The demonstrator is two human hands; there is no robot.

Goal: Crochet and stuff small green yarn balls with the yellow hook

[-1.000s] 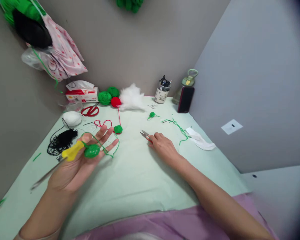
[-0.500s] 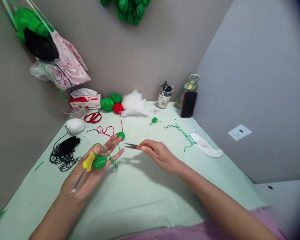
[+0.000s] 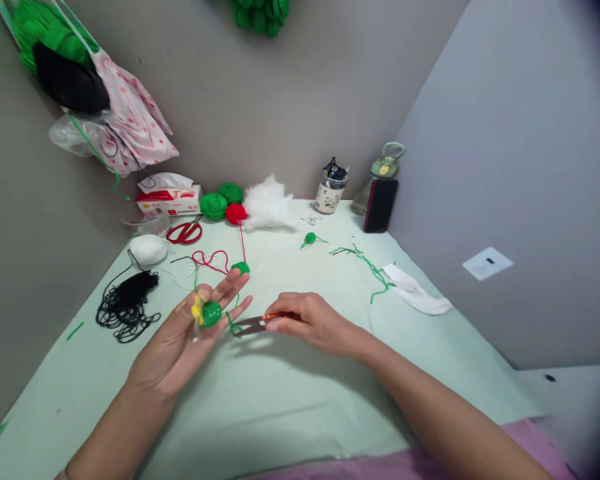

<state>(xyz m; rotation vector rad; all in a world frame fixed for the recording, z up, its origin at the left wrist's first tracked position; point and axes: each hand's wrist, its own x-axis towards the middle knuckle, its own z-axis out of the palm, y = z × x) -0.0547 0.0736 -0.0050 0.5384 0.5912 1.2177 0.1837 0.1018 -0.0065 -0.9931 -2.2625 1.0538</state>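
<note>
My left hand (image 3: 180,340) is palm up, holding a small green crocheted piece (image 3: 211,314) and a yellow-handled crochet hook (image 3: 197,311) by the thumb; its other fingers stretch out. A green yarn tail (image 3: 233,325) hangs from the piece past the fingers. My right hand (image 3: 305,317) is closed around small scissors (image 3: 253,325) with orange handles. Their blades point left, with the tips at the yarn tail; whether the yarn lies between them I cannot tell. Just beyond my left fingertips lies another small green crocheted piece (image 3: 241,268) with red yarn near it.
Black yarn (image 3: 130,300), a white yarn ball (image 3: 149,250) and red-handled scissors (image 3: 185,233) lie at the left. Behind are a tissue box (image 3: 170,200), green balls (image 3: 213,207), a red ball (image 3: 236,213) and white stuffing (image 3: 269,205). A phone (image 3: 381,205) leans at right near green yarn scraps (image 3: 373,270).
My right hand has moved left and nearer, bringing the scissors to the green yarn tail. My left hand has turned the hook, and its yellow handle now sits closer to the green piece.
</note>
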